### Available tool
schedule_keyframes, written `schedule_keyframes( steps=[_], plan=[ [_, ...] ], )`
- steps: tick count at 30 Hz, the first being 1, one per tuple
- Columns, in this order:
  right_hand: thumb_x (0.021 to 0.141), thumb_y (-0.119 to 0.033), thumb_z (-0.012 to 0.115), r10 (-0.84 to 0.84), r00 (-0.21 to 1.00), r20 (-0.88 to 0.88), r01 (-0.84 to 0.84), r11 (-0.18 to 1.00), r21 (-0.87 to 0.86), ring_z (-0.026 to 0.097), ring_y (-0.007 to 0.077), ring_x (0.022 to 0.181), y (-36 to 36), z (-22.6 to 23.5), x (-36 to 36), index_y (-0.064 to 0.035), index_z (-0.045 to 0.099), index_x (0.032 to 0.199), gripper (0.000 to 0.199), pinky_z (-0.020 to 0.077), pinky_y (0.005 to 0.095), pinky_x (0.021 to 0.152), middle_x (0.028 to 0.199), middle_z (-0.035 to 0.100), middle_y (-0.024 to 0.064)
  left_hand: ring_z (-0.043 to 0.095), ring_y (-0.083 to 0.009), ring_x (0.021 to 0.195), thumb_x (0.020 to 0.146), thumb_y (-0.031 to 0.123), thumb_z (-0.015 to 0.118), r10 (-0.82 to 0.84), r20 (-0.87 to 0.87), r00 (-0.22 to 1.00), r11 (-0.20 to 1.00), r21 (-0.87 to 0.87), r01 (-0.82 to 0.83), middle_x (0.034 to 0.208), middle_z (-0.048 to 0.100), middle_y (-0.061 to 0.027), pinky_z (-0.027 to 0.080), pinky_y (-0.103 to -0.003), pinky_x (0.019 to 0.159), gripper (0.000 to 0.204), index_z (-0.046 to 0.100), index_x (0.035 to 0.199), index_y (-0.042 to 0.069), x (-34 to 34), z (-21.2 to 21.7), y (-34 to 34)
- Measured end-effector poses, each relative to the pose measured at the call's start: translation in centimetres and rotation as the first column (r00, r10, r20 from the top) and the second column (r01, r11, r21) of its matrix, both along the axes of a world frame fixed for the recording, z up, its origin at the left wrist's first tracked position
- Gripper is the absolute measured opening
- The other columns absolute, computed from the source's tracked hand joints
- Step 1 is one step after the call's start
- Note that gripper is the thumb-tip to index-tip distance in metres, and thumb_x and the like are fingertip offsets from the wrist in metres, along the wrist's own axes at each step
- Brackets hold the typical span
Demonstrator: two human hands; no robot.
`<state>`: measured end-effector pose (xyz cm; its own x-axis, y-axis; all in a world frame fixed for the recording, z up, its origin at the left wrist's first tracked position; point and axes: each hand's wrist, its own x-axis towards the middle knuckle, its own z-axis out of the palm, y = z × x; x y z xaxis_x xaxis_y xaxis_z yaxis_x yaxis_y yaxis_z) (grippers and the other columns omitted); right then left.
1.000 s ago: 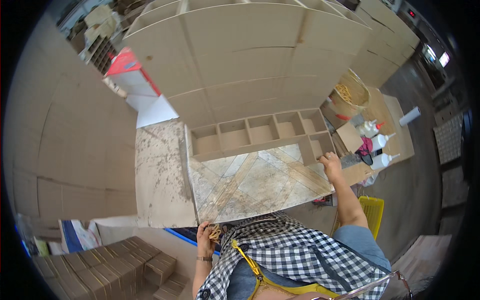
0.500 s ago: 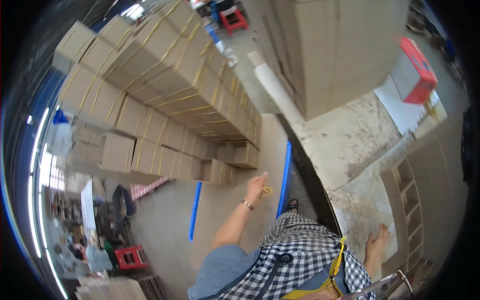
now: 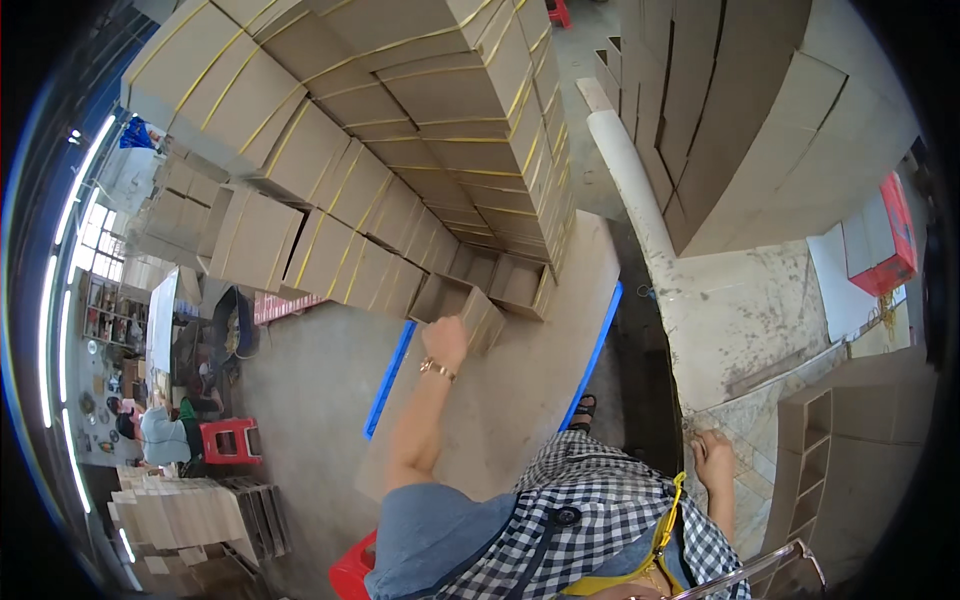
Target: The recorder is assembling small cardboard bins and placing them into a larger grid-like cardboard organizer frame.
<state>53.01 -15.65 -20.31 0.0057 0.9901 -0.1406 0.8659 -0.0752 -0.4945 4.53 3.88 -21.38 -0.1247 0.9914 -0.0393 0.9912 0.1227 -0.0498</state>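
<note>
My left hand [image 3: 446,342] is raised in front of a small open cardboard box [image 3: 441,296] at the end of a low row. Its fingers are curled closed; what they hold, if anything, is hidden. Beyond that box, another open cardboard box [image 3: 522,284] lies at the foot of a tall stack of cardboard boxes [image 3: 440,100] bound with yellow straps. My right hand [image 3: 713,460] is low beside the stained pale table [image 3: 715,330], near its edge, with fingers loosely bent and apart. I see nothing in it.
A brown board with blue edging [image 3: 597,350] lies under the boxes. To the right stand large cardboard boxes [image 3: 740,150], a red-and-white carton [image 3: 885,240] and a divided cardboard piece [image 3: 808,460]. A red stool [image 3: 231,441] and a seated person [image 3: 165,435] are at the left.
My left hand has moved left to the open box; the yellow strands that showed in it are out of sight. My right hand has drawn left. The view has shifted nearer the stacked boxes.
</note>
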Motion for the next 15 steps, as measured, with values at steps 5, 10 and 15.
schedule_keyframes(
  steps=[5, 10, 15],
  plan=[
    [0.075, -0.008, 0.062, 0.082, 0.996, -0.034, -0.078, 0.99, 0.113, 0.058, 0.0352, 0.075, 4.8, 4.6, -2.8, -0.0025, 0.061, 0.087, 0.013, 0.0462, 0.0422, 0.068, 0.079, 0.061, 0.0158, 0.061, -0.0331, 0.059, 0.076, 0.02, 0.058, -0.279, 0.136, 0.951, 0.956, 0.134, 0.261, 0.064, 0.061, -0.0167, 0.048, -0.041, 0.054, 0.018, 0.06, 0.066, 0.005, 3.9, 6.7, -1.6],
    [0.077, -0.013, 0.063, 0.293, 0.954, -0.067, -0.265, 0.926, 0.269, 0.059, 0.0328, 0.078, 9.7, 6.8, -7.0, -0.0036, 0.062, 0.09, 0.015, 0.0474, 0.04, 0.069, 0.08, 0.062, 0.0137, 0.059, -0.0327, 0.056, 0.074, 0.023, 0.061, -0.329, 0.188, 0.925, 0.943, 0.124, 0.31, 0.06, 0.059, -0.0152, 0.047, -0.041, 0.052, 0.02, 0.058, 0.065, 0.006, 6.4, 9.5, -1.4],
    [0.078, -0.021, 0.065, 0.469, 0.86, -0.2, -0.436, 0.88, 0.189, 0.057, 0.0342, 0.094, 11.4, 5.0, -10.6, -0.0019, 0.057, 0.105, 0.034, 0.0463, 0.0387, 0.08, 0.099, 0.06, 0.0169, 0.057, -0.0319, 0.052, 0.077, 0.024, 0.06, -0.402, 0.407, 0.82, 0.915, 0.144, 0.377, 0.056, 0.057, -0.013, 0.044, -0.04, 0.049, 0.021, 0.057, 0.065, 0.006, 7.1, 11.3, -2.7]
  ],
)
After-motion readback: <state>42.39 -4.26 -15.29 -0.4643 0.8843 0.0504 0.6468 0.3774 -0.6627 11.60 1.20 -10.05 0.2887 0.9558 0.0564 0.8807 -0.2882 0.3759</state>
